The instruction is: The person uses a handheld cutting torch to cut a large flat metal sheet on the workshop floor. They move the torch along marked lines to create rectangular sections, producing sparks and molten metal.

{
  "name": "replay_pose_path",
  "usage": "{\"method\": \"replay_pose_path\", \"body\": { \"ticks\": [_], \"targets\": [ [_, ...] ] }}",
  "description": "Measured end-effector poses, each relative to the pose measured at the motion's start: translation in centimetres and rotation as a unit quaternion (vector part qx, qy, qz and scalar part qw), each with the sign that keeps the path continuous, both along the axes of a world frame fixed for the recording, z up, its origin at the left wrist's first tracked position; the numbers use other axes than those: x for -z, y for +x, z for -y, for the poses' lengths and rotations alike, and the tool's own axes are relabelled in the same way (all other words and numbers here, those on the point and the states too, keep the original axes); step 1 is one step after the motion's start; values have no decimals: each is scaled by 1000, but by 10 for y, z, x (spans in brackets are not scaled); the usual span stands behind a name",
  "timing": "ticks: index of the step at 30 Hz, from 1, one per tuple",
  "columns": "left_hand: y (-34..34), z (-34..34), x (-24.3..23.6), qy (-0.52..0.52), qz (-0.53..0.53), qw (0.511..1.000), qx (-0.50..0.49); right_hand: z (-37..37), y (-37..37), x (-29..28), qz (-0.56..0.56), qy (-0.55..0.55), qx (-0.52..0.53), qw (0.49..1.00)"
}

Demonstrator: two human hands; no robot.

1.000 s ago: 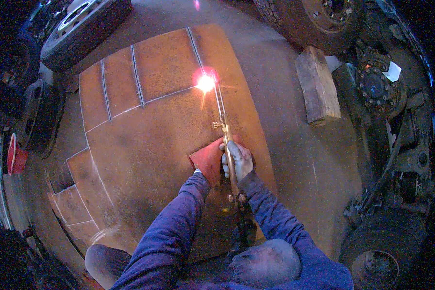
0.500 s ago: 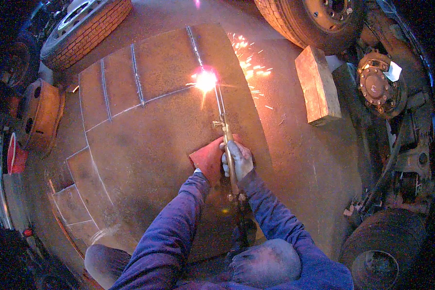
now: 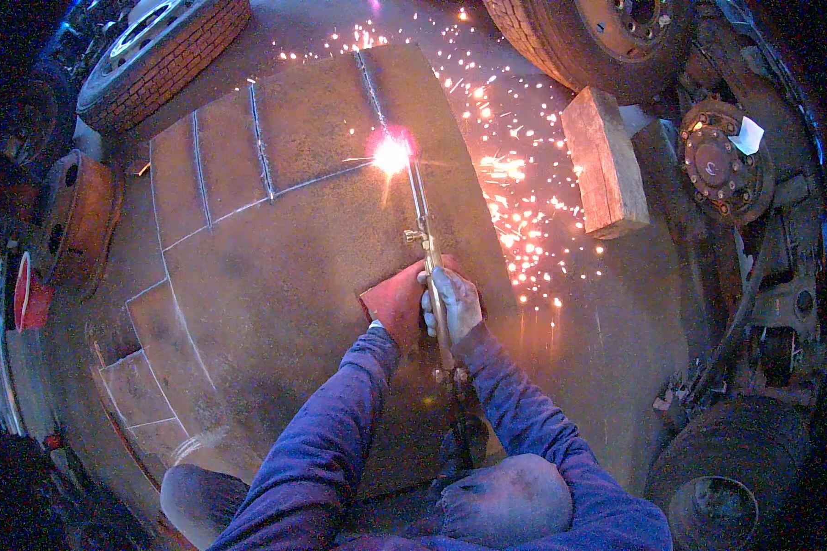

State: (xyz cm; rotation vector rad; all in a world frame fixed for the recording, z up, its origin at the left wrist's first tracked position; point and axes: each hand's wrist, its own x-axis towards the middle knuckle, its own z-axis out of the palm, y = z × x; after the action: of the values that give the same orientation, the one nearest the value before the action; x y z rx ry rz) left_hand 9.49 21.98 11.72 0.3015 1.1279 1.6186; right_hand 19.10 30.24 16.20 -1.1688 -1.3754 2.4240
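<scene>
Metal sheet [image 3: 266,285]: I watch from far off; it lies in the middle, rusty, with white lines.
Tire [image 3: 544,41]: far right, past the sheet.
Wood block [image 3: 606,170]: right of the sheet.
Torch [image 3: 434,253]: over the sheet, tip at a bright glow [image 3: 391,154].
Left hand [image 3: 401,303]: beside the torch, hidden by something red; I can't tell its grip.
Right hand [image 3: 459,303]: wrapped around the torch.
Sparks [image 3: 528,243]: tiny, mostly right.

Both blue-sleeved forearms [image 3: 326,427] stretch forward past bent knees [image 3: 505,500] and converge, the right hand [image 3: 457,303] curled in a grip, the red-covered left hand [image 3: 401,308] just beside it, fingers indistinct.
</scene>
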Motion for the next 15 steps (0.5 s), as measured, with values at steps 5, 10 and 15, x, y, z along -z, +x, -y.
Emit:
{"method": "replay_pose_path", "body": {
  "ticks": [5,10,15],
  "targets": [
    [1,-4,0,5,4,1000,-2,-1,2,4,-13,-10,2,1000],
    [1,-4,0,7,9,1000,-4,-1,2,4,-5,-6,-2,1000],
    [1,-1,-1,5,21,1000,0,-2,3,3,-6,-26,-3,1000]
  ]
}}
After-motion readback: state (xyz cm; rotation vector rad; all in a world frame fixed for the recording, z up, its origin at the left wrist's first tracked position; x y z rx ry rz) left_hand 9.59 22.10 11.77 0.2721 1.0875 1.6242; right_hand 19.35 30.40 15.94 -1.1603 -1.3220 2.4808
